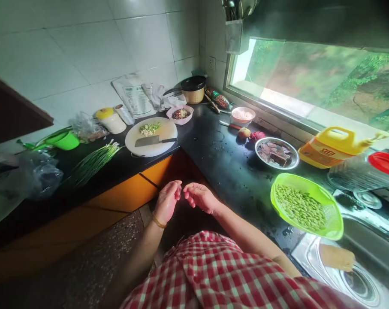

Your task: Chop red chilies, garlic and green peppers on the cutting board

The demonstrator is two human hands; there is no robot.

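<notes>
My left hand (169, 201) is in front of my body, in the corner between the two counters. Its fingers are bent and pressed together; whether anything is in them is hidden. Close beside it, my right hand (202, 197) has loosely curled fingers that stand apart, with nothing visible in them. Both hands are in the air, off the counter. Beyond them, a cleaver (149, 140) lies flat on a round white cutting board (134, 148), along with chopped scallion (150, 128). A bunch of long scallions (96, 161) lies left of the board.
On the right counter (226, 180) are a green basket of beans (300, 208), a metal bowl of meat in liquid (276, 153) and a yellow oil jug (334, 146). A sink (371, 240) lies at lower right. Behind the board are a pink bowl (180, 114) and a lidded pot (193, 90).
</notes>
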